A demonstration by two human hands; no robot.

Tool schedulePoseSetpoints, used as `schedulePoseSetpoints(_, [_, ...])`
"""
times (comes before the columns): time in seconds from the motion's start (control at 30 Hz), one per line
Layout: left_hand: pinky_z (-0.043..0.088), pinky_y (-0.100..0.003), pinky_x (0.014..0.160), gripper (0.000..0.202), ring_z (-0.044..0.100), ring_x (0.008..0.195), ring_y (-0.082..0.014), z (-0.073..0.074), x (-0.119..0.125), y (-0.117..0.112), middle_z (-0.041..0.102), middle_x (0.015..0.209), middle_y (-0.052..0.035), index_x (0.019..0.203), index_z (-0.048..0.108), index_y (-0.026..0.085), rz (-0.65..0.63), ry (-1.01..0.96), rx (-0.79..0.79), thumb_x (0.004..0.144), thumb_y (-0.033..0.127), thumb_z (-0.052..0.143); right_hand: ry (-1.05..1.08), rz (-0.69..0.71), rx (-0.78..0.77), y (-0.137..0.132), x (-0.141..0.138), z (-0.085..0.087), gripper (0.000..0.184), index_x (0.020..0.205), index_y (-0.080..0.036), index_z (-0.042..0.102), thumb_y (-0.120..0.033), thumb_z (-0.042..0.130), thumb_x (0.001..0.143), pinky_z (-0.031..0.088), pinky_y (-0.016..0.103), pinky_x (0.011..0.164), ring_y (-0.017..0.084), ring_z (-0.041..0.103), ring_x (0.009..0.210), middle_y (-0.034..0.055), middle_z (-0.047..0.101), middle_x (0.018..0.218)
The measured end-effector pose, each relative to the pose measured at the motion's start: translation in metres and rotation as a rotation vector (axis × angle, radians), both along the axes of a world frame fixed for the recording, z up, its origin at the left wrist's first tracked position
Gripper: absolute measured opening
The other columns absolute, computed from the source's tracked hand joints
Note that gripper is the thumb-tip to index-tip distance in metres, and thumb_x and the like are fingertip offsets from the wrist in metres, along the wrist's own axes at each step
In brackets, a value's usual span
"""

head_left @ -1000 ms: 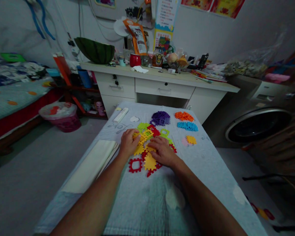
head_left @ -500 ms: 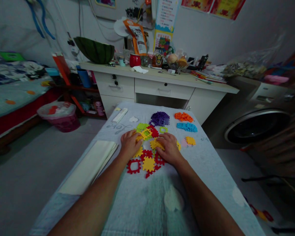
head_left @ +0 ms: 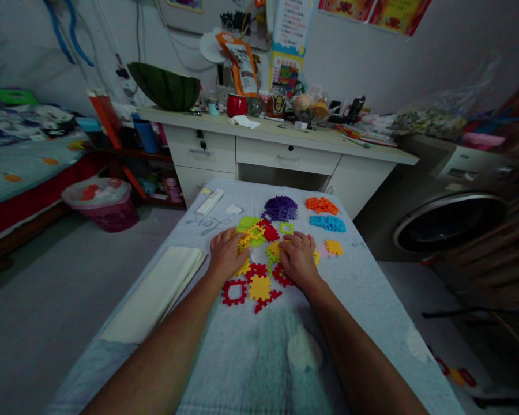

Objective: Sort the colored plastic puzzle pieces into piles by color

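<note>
A table (head_left: 242, 363) draped in soft, pale blue patterned cloth (head_left: 363, 323) spreads from the near edge to a white, flat-fronted drawer unit (head_left: 199, 154) at the far side. Right of that stands a grey washing machine (head_left: 383, 207) with a round dark door. A smooth green watermelon half (head_left: 164, 86) tops the drawer unit at far left. A cream folded sheet (head_left: 155, 294) lies flat on the table's left.

At the table's middle, the left hand (head_left: 226, 252) curls its fingers over a yellow openwork piece (head_left: 255, 231); whether its grip is closed, I cannot tell. The right hand (head_left: 300, 259) rests palm-down, fingers slightly bent, over yellow toothed pieces (head_left: 273, 249); its grip is likewise hidden.

Beyond them sits a rounded purple heap (head_left: 280, 208), with flatter orange (head_left: 322, 205) and blue piles (head_left: 327, 223) to its right. Just nearer than the hands lie a red square frame (head_left: 234, 293), a solid yellow notched square (head_left: 259, 287) and, smallest, a pointed red piece (head_left: 267, 302), all plastic-looking.
</note>
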State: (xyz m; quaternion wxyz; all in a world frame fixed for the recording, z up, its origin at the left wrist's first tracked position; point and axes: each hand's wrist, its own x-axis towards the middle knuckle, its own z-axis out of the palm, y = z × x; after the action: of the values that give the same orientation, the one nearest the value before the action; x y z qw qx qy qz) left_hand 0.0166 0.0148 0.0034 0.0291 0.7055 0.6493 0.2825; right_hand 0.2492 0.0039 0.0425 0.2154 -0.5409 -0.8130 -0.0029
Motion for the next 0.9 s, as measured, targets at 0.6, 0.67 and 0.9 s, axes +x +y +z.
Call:
schedulePoseSetpoints(0.6, [0.037, -0.048, 0.102, 0.029, 0.051, 0.116, -0.0296, 0.012, 0.007, -0.005, 0.063, 0.117, -0.0087, 0.109, 0.066, 0.026, -0.212, 0.012, 0.040, 0.085, 0.037, 0.056, -0.051, 0.137, -0.079, -0.005, -0.007, -0.002, 0.030, 0.117, -0.030, 0.066, -0.028, 0.052, 0.090, 0.013, 0.067, 0.110, 0.034, 0.034, 0.135, 0.0034, 0.060, 0.133])
schedulePoseSetpoints(0.67, [0.034, -0.051, 0.104, 0.030, 0.048, 0.122, -0.0315, 0.008, 0.009, -0.005, 0.062, 0.124, -0.0080, 0.109, 0.068, 0.028, -0.249, 0.034, 0.022, 0.084, 0.042, 0.059, -0.040, 0.089, -0.071, -0.004, -0.008, -0.002, 0.024, 0.106, -0.028, 0.070, -0.028, 0.051, 0.091, 0.012, 0.066, 0.110, 0.034, 0.037, 0.132, 0.0044, 0.066, 0.123])
schedulePoseSetpoints(0.9, [0.026, -0.059, 0.109, 0.044, 0.038, 0.133, -0.0381, 0.001, 0.011, -0.006, 0.055, 0.139, -0.0098, 0.119, 0.067, 0.030, -0.290, 0.063, -0.046, 0.080, 0.049, 0.063, 0.085, -0.231, 0.027, 0.021, 0.044, 0.016, 0.026, 0.093, -0.017, 0.071, -0.023, 0.046, 0.091, 0.034, 0.046, 0.104, 0.027, 0.057, 0.109, 0.0128, 0.069, 0.106])
